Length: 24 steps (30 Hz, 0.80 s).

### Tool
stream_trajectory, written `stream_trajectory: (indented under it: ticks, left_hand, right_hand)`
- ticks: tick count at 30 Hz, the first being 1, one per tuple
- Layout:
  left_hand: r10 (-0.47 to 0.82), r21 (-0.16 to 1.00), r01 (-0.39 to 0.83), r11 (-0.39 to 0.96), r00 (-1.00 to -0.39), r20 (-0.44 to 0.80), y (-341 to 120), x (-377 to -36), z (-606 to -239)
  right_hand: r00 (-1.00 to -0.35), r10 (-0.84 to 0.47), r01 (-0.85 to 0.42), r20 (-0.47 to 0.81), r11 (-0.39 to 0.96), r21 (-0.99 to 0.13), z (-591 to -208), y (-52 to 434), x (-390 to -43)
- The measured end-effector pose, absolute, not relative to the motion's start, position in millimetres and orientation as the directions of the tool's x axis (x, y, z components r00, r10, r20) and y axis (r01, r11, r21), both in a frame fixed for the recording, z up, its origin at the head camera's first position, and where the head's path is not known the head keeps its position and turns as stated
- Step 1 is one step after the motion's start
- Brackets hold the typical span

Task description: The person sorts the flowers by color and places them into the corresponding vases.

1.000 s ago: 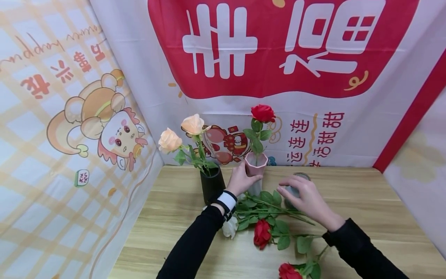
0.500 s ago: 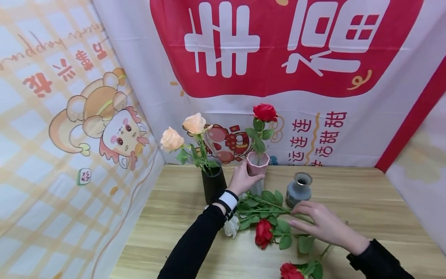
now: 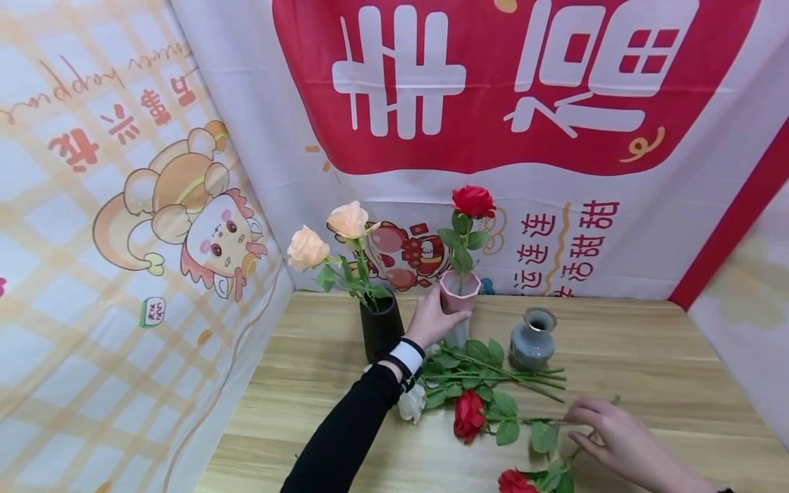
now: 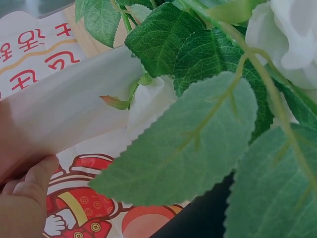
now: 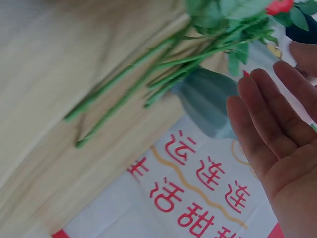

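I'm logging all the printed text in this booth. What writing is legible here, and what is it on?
"丰" and "福": large white characters, mirror-reversed, on the back banner.
"运连连" and "活甜甜": small red columns low on that banner, mirror-reversed, with the parts below hidden by the table edge.
Cursive line on the left wall cloth: mirrored and skewed, unreadable.
Red characters there: unreadable with certainty.
Green tile sign: too small.

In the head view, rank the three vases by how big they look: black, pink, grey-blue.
1. Black vase, largest as seen.
2. Pink vase; the left hand grips it and hides part of it, so its place against the black one is unsure.
3. Grey-blue vase, smallest.
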<state>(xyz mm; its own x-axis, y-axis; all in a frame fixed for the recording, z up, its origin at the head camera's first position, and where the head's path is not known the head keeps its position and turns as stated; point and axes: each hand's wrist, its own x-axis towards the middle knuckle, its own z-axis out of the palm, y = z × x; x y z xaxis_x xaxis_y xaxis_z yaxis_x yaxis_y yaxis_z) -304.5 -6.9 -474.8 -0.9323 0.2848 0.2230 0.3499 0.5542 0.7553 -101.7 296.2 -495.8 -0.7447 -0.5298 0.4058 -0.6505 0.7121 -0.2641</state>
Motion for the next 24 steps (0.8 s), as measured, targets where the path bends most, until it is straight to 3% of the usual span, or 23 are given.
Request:
stream_trajectory:
  ticks: [4,9,18,24]
  left_hand:
    - [0.285,0.756,0.350,0.554,-0.932,0.223,-6.6,-304.6,-474.7]
    - [0.286,0.749,0.358,0.558,-0.930,0.232,-6.8,-305.3,-475.2]
    - [0.283,0.757,0.349,0.553,-0.933,0.223,-6.3,-304.1,-473.9]
    - [0.284,0.743,0.348,0.572,-0.934,0.218,-5.7,-304.5,-473.5]
  right_hand:
    - [-0.662,-0.588,-0.718,0.464,0.675,-0.169,-510.3,307.6,-98.1]
    - [-0.654,-0.634,-0.727,0.413,0.677,-0.113,-521.4,308.7,-95.0]
    - [-0.728,-0.646,-0.686,0.230,0.693,-0.222,-528.6,302.2,-94.9]
    - [-0.701,-0.664,-0.714,0.261,0.655,-0.250,-532.5,301.8,-94.2]
